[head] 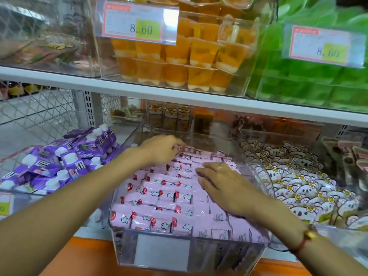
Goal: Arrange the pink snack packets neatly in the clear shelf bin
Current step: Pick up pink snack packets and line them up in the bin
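- Dozens of pink snack packets (159,193) fill the clear shelf bin (199,255), which sits at the near edge of the lower shelf, between a bin of purple cartons (59,164) on the left and a bin of white animal-face sweets (298,186) on the right.
- Lay of the stock: we see rows already formed on the near left, printed faces up; on the right the packets show their plain backs with small print; the far rows look looser.
- Handling, as we judge it: each packet is small, light and soft-walled, a glossy film that will likely slide on its neighbours and crease if squeezed. We would pinch a single one by its sealed end, or shift whole rows with a flat palm.
- Risk, as we judge it: a push on one packet may nudge the rows beside it.
- Left hand (161,149): at the far left of the bin, fingers curled down among the far packets; we take it to be pinching one, though the fingertips are partly hidden and blurred.
- Right hand (225,186): fingers straight and spread, resting flat on the packets at the middle right, gripping nothing. A red cord bracelet (304,239) sits on that wrist.
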A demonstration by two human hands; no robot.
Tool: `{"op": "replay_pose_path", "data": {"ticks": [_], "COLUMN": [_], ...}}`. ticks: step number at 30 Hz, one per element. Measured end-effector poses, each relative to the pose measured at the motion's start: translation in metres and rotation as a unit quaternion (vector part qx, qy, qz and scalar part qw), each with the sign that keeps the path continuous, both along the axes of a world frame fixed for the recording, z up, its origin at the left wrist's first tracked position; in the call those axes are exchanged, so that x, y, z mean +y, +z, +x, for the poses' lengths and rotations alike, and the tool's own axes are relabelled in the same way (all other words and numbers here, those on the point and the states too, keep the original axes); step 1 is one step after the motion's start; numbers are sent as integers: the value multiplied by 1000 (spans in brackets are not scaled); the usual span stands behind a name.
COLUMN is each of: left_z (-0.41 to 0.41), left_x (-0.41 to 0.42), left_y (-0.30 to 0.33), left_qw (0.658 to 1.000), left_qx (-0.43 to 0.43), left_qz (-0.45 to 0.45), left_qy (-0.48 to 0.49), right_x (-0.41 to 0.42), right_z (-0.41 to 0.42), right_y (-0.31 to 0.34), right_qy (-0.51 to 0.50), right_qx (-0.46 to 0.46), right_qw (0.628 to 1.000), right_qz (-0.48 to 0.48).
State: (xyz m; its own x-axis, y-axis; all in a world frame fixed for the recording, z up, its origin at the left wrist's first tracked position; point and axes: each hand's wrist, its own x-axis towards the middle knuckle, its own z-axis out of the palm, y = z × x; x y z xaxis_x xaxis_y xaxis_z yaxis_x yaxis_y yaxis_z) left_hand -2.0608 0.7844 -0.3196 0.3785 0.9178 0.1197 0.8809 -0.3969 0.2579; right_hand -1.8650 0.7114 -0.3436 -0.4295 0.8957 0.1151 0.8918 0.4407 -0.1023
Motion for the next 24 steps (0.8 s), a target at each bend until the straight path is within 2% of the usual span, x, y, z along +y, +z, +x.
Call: {"op": "replay_pose_path", "data": {"ticks": [11, 20, 22, 24], "left_z": [36, 40, 39, 37], "left_x": [37, 44, 46, 47], "left_y": [-2, -11, -14, -15], "left_qw": [993, 986, 981, 977], "left_qx": [78, 68, 87, 66], "left_qz": [76, 120, 147, 178], "left_qy": [33, 94, 88, 92], "right_x": [-7, -9, -10, -10], "right_z": [-3, -3, -3, -3], "right_y": [-2, 0, 1, 2], "right_qy": [-9, -13, -12, -13], "right_qx": [-1, -2, -4, -5], "right_qw": [999, 1000, 1000, 1000], "right_qz": [31, 14, 9, 6]}}
